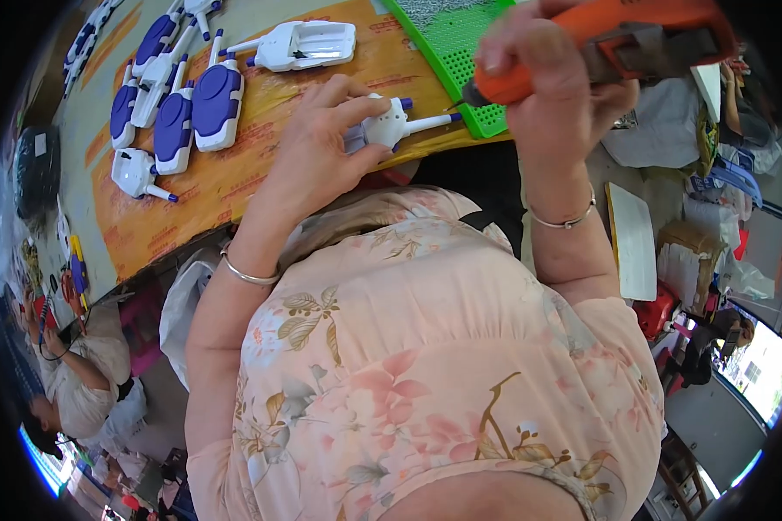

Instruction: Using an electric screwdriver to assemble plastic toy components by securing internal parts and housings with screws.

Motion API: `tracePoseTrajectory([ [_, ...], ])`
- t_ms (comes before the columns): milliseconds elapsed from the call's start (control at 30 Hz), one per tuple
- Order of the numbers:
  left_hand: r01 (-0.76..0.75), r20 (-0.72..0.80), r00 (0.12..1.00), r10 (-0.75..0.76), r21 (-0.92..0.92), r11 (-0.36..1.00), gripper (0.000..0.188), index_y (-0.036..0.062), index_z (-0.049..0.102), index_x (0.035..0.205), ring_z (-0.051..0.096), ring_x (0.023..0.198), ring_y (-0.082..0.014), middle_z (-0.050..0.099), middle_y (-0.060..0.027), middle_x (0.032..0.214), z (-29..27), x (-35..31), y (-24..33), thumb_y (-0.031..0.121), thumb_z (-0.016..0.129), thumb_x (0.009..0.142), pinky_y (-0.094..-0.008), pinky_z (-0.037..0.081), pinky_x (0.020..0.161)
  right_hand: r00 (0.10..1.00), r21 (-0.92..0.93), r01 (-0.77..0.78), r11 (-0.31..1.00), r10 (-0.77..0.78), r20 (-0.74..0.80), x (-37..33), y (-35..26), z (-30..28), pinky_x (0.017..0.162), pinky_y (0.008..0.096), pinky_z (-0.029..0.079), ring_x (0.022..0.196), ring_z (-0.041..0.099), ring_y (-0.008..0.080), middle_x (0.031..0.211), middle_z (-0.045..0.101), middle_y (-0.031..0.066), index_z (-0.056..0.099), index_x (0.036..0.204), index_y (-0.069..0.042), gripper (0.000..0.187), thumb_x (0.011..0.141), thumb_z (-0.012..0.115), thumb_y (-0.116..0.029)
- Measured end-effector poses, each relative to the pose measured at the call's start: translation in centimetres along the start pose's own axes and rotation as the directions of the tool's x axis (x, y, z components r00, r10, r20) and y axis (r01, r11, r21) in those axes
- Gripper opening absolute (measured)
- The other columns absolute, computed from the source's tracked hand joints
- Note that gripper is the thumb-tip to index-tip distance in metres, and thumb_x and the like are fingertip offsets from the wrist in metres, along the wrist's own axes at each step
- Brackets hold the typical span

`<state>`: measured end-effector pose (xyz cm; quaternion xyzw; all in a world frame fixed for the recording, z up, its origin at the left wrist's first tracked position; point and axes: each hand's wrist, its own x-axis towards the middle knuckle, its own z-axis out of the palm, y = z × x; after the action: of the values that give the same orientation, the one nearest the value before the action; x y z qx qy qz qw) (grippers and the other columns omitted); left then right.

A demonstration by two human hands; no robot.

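Note:
My left hand (326, 130) grips a white plastic housing (387, 128) with blue tips at the table's front edge, thumb and fingers around its body. The housing's narrow stem points right, toward the green tray. My right hand (552, 95) is closed around an orange power screwdriver (682, 30), held above the tray's right side. The screwdriver's dark nose points left and down, near the tray's corner and apart from the housing. Further back lies another white housing (308, 48), its open hollow facing up.
Several white-and-purple units (217, 100) lie at the left on the table's orange-brown covering (265, 104). A green perforated tray (460, 65) holds many small metal pieces (443, 7) at its far end. Another person (91, 382) sits at the far left. Bags and boxes (682, 260) stand at the right.

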<state>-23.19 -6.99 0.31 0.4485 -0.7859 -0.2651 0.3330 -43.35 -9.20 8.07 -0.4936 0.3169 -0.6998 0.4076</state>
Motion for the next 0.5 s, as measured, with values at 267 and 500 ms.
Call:
tracePoseTrajectory([
  [267, -0.032, 0.013, 0.999, 0.032, 0.003, 0.999, 0.04, 0.0052, 0.073, 0.109, 0.058, 0.103, -0.0315, 0.063, -0.0083, 0.107, 0.0, 0.2, -0.1, 0.008, 0.083, 0.07, -0.0417, 0.048, 0.092, 0.767, 0.449, 0.436, 0.78, -0.583, 0.269, 1.5, 5.6, 1.8, 0.071, 0.0256, 0.053, 0.076, 0.064, 0.0104, 0.086, 0.067, 0.0052, 0.055, 0.117, -0.001, 0.045, 0.082, 0.083, 0.002],
  [500, -0.016, 0.029, 0.999, 0.016, 0.0, 1.0, 0.041, 0.0044, 0.073, 0.11, 0.058, 0.103, -0.0316, 0.063, -0.0093, 0.107, 0.0, 0.2, 0.0, 0.008, 0.083, 0.071, -0.0419, 0.048, 0.092, 0.925, 0.108, 0.273, 0.956, -0.292, 0.242, 1.5, 6.1, 1.5, 0.069, 0.0243, 0.052, 0.075, 0.064, 0.0099, 0.084, 0.068, 0.0039, 0.059, 0.112, 0.0, 0.042, 0.08, 0.086, -0.001],
])
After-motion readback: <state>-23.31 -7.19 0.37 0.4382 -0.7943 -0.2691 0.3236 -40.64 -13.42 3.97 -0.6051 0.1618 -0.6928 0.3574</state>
